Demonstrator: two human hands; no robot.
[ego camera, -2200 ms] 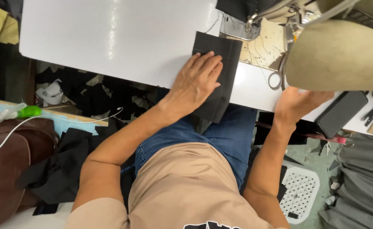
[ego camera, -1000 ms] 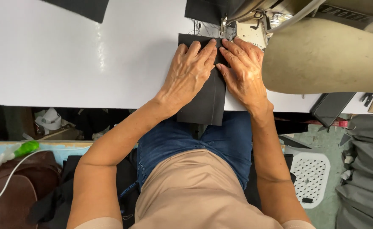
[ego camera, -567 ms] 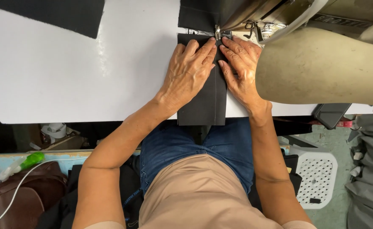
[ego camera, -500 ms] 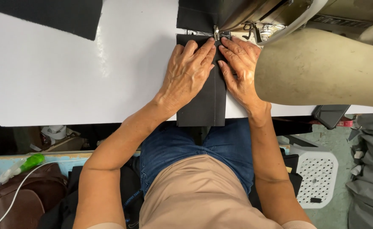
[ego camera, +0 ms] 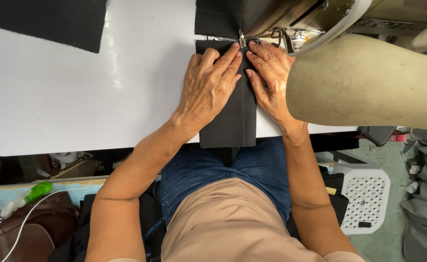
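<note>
a: what changed?
b: since two seconds back the right hand (ego camera: 270, 80) has joined the left hand (ego camera: 208, 87) on the black cloth (ego camera: 233, 121); fingers flat, gripping nothing.
a: where's the cloth?
b: on the white surface (ego camera: 77, 106), top edge at the sewing machine (ego camera: 369, 73) needle, feeding in.

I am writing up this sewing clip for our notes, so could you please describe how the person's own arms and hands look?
Both arms are bare from above the elbow down; only the edges of short beige sleeves show at the bottom of the view. The left hand and right hand are ungloved, with no rings, watch or bracelets visible. Fingernails are short and unpainted.
</note>
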